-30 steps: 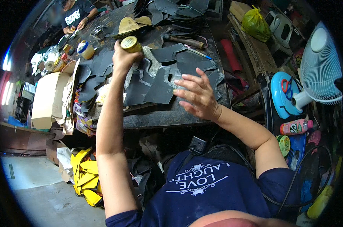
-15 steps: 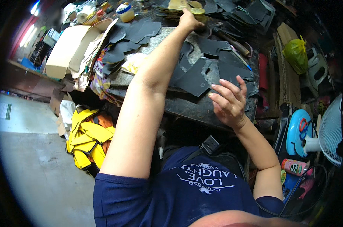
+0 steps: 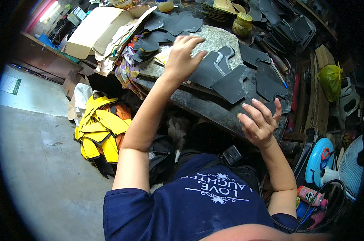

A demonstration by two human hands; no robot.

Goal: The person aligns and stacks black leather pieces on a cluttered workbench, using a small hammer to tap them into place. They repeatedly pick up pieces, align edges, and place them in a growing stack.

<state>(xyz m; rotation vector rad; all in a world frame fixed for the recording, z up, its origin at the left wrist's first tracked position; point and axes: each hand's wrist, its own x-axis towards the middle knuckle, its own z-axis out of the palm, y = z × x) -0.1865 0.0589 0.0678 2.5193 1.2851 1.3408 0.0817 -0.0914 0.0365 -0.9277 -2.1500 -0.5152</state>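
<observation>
My left hand [image 3: 184, 58] hovers above the near left part of a speckled stone slab [image 3: 220, 36], its fingers apart and nothing seen in them. Beside it lies a black sheet piece [image 3: 208, 68] with whitish streaks of glue-like stuff across it. Several more flat black pieces [image 3: 232, 86] overlap to its right. My right hand [image 3: 262, 122] is raised at the bench's front edge, fingers loosely bent and spread, holding nothing visible. Past the slab stands a yellowish, smeared jar [image 3: 243, 25]. A blue pen [image 3: 279, 74] rests on the black pieces at the right.
Stacked black pieces [image 3: 182, 24] and an open cardboard box [image 3: 94, 30] sit on the bench's left. Further black stacks [image 3: 294, 28] fill the far right. Yellow strips [image 3: 103, 124] lie heaped at lower left. A white fan [image 3: 350, 168] and a green plastic bag [image 3: 329, 82] are at right.
My left hand has come back from beside the jar to above the near side of the slab. The streaked black piece now shows. My right hand stays raised; the whole view has shifted.
</observation>
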